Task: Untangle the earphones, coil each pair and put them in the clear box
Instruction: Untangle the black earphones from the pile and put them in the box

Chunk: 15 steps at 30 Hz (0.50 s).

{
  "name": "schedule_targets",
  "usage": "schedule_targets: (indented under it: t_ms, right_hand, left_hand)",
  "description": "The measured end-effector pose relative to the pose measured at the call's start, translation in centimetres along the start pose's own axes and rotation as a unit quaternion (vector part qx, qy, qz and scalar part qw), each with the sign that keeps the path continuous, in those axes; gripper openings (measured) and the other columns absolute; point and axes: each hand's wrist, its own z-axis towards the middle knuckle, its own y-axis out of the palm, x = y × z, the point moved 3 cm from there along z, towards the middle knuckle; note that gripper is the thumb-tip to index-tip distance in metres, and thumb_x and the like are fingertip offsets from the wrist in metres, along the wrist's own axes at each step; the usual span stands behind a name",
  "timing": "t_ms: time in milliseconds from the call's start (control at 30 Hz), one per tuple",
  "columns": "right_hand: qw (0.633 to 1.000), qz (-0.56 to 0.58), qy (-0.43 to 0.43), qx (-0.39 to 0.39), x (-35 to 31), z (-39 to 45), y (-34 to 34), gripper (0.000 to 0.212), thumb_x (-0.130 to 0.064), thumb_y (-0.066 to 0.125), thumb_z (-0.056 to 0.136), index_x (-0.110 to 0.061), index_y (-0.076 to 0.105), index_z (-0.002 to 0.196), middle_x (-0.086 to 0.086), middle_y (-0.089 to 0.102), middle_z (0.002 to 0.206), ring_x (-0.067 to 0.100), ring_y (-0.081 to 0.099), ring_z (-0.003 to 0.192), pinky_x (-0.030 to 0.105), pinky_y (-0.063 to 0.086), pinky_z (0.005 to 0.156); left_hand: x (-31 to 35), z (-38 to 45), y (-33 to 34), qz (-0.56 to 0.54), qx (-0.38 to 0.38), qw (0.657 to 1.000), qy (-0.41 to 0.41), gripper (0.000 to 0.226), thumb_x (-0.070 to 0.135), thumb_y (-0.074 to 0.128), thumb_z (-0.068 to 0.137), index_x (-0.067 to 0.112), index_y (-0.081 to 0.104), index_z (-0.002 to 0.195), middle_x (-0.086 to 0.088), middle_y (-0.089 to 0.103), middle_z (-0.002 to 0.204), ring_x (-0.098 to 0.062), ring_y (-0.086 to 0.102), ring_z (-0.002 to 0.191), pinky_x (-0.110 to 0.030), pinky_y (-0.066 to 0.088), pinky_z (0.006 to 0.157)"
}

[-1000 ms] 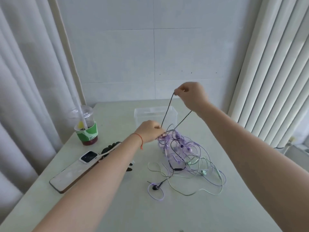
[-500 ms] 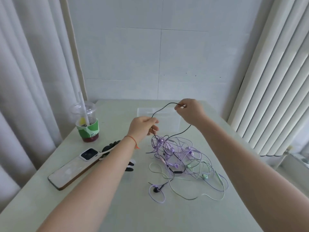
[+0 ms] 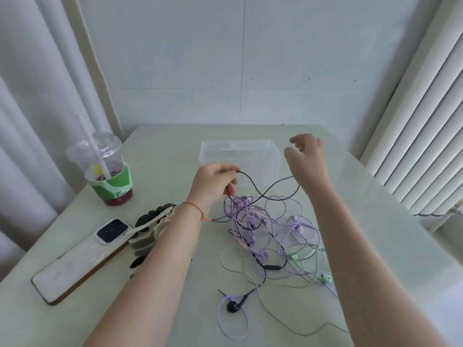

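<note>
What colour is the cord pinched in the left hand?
Black. The cord runs from the left hand into the tangle; head view shows it.

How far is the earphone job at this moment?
Nothing is finished: the clear box looks empty. In hand: the left hand pinches the black cable, while the right hand hovers open above it. Left: the purple, green and black earphones lie tangled on the table; none is coiled.

No readable text anywhere. The green sleeve (image 3: 112, 185) on the drink cup (image 3: 100, 161) at 10 o'clock carries small white print, too blurred to make out. The phone (image 3: 75, 261) at 8 o'clock shows no markings.
</note>
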Motion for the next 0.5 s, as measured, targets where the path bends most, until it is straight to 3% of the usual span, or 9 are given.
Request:
schedule_targets:
  t_ms: [33, 100, 200, 267, 400, 500]
  right_hand:
    - [0.999, -0.007, -0.047, 0.004, -0.6, -0.4, 0.2, 0.030, -0.020, 0.053, 0.079, -0.022, 0.058, 0.109, -0.006, 0.051, 0.111, 0.014, 0.050, 0.106, 0.030, 0.039, 0.093]
    - [0.992, 0.014, -0.113, -0.059, -1.6, -1.3, 1.1, 0.029, -0.009, 0.055, 0.080, -0.023, 0.063, 0.104, -0.010, 0.060, 0.109, 0.007, 0.055, 0.105, 0.024, 0.043, 0.090]
    - [0.969, -0.009, -0.137, -0.205, -1.9, -2.5, 3.2, 0.026, -0.003, 0.057, 0.082, -0.023, 0.067, 0.095, -0.009, 0.070, 0.094, 0.006, 0.065, 0.092, 0.021, 0.051, 0.081]
    - [0.960, -0.057, -0.139, -0.237, -1.6, -2.9, 4.2, 0.019, -0.007, 0.060, 0.085, -0.020, 0.066, 0.098, -0.006, 0.072, 0.088, 0.010, 0.069, 0.081, 0.026, 0.054, 0.077]
    - [0.972, -0.026, -0.101, -0.210, -1.7, -2.9, 3.7, 0.008, -0.011, 0.062, 0.090, -0.016, 0.068, 0.088, -0.004, 0.067, 0.063, 0.014, 0.065, 0.052, 0.030, 0.049, 0.057]
    - [0.987, 0.059, -0.092, -0.116, -2.4, -2.4, 2.4, 0.011, -0.013, 0.061, 0.091, -0.018, 0.066, 0.082, -0.001, 0.062, 0.056, 0.018, 0.058, 0.045, 0.036, 0.049, 0.056]
  left_hand:
    - [0.3, 0.0, 0.0, 0.010, 0.001, 1.000, 0.010, 0.018, 0.000, 0.057, 0.090, 0.012, 0.070, 0.089, -0.002, 0.062, 0.067, -0.016, 0.054, 0.047, -0.028, 0.049, 0.056]
    - [0.8, -0.1, 0.2, 0.016, -0.007, 1.000, 0.023, 0.017, 0.000, 0.058, 0.091, 0.012, 0.071, 0.090, -0.003, 0.062, 0.068, -0.015, 0.054, 0.045, -0.025, 0.047, 0.054]
    - [1.2, -0.5, 0.8, 0.025, -0.024, 0.998, 0.045, 0.016, 0.001, 0.060, 0.091, 0.011, 0.072, 0.092, -0.003, 0.064, 0.067, -0.014, 0.055, 0.046, -0.022, 0.047, 0.053]
    - [1.2, -0.5, 0.9, 0.025, -0.027, 0.998, 0.050, 0.015, 0.001, 0.061, 0.090, 0.011, 0.072, 0.092, -0.001, 0.065, 0.065, -0.014, 0.057, 0.047, -0.023, 0.049, 0.055]
    - [1.0, -0.5, 0.5, 0.030, -0.043, 0.998, 0.042, 0.011, 0.003, 0.064, 0.089, 0.011, 0.063, 0.096, -0.004, 0.067, 0.068, -0.020, 0.061, 0.053, -0.032, 0.053, 0.063]
    - [0.6, -0.5, 0.3, 0.063, -0.084, 0.994, 0.038, 0.014, -0.003, 0.064, 0.087, 0.011, 0.064, 0.087, -0.004, 0.068, 0.067, -0.022, 0.064, 0.060, -0.033, 0.055, 0.072]
